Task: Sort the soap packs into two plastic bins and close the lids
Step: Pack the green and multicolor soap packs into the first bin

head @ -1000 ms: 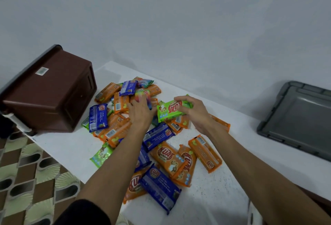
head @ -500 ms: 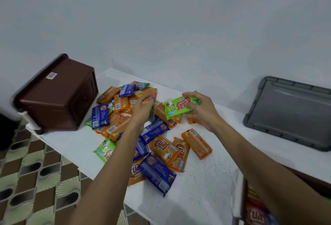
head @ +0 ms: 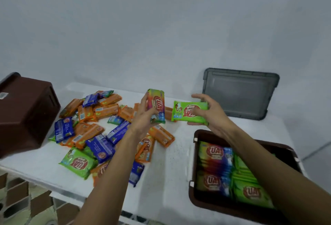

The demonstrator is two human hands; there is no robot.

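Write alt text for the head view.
A person's left hand holds a rainbow-coloured soap pack and the right hand a green soap pack, above a white table strewn with orange, blue and green packs. An open brown plastic bin at right holds more.

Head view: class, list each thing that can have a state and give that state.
Left hand: holds rainbow pack upright.
Right hand: holds green pack.
Right bin: open, partly filled.
Left bin: tipped over.
Grey lid: off both bins.
Pile of packs: loose on table, unsorted.
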